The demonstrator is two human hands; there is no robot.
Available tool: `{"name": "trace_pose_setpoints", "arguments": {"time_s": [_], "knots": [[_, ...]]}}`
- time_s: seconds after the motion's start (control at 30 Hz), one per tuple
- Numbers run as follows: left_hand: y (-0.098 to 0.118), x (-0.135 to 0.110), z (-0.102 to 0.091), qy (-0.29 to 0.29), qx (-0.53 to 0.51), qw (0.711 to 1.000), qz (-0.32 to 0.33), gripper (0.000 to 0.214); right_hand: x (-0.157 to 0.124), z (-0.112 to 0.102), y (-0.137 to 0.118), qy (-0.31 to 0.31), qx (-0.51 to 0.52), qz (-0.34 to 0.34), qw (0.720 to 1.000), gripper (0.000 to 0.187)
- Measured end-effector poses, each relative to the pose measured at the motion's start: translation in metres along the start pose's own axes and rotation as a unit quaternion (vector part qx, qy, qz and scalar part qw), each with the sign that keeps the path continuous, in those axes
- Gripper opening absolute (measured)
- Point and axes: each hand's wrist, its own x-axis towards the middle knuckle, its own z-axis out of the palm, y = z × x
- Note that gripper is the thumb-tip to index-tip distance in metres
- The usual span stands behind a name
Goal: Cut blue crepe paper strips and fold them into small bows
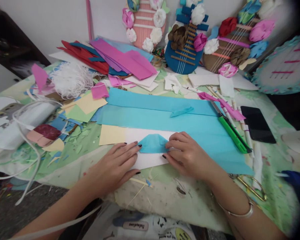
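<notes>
A small folded piece of blue tissue paper (152,143) lies on a white paper strip (146,160) near the table's front edge. My left hand (115,166) lies flat on the white strip, fingers stretched out, its fingertips touching the blue piece's left side. My right hand (186,153) presses its curled fingertips on the blue piece's right edge. Behind both hands spread large sheets of blue tissue paper (165,113).
A green utility knife (232,133), a black phone (257,124) and gold-handled scissors (251,186) lie at the right. Pink, red and blue paper stacks (120,58), white shredded paper (71,78) and guitar-shaped decorations with paper flowers (187,40) fill the back. Scraps cover the left.
</notes>
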Motion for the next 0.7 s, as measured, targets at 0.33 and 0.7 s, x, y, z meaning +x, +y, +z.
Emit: {"name": "trace_pose_setpoints", "arguments": {"time_s": [0.33,0.7], "knots": [[-0.005,0.005,-0.004,0.033,0.004,0.999,0.004,0.033,0.000,0.011,0.012,0.029,0.087,0.054,0.994,0.026],[-0.009,0.025,-0.003,-0.033,0.051,0.998,-0.027,0.060,0.002,0.011,-0.009,-0.014,0.112,0.083,0.990,0.024]]}}
